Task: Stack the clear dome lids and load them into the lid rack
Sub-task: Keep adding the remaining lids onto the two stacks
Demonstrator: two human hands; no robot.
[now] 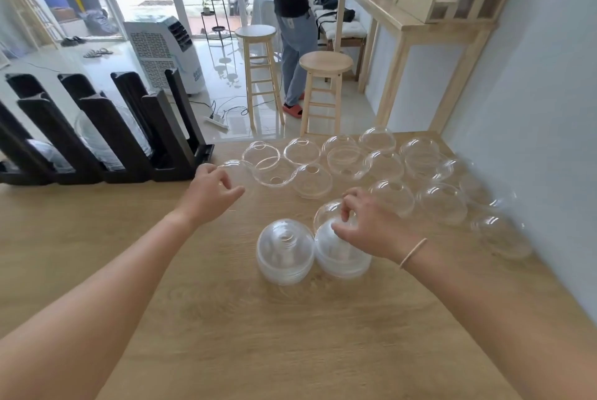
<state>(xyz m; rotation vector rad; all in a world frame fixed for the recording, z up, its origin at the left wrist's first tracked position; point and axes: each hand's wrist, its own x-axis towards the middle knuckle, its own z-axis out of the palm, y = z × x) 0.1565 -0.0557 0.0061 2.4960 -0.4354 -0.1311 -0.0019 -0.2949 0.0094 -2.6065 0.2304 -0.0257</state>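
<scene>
Two stacks of clear dome lids stand side by side on the wooden table [226,319]: a left stack [285,251] and a right stack [339,254]. My right hand [368,225] pinches a single dome lid [326,213] by its top, tilted over the right stack. My left hand [210,191] hovers with fingers apart over a blurred loose lid [233,170] at the left end of the loose lids. Several loose dome lids [391,167] lie scattered across the far right of the table. The black lid rack [106,128] stands at the far left, with some clear lids in its slots.
The wall runs along the table's right edge. Beyond the far edge stand two wooden stools [324,89], a person [290,28], an air cooler [161,50] and a wooden counter [416,25].
</scene>
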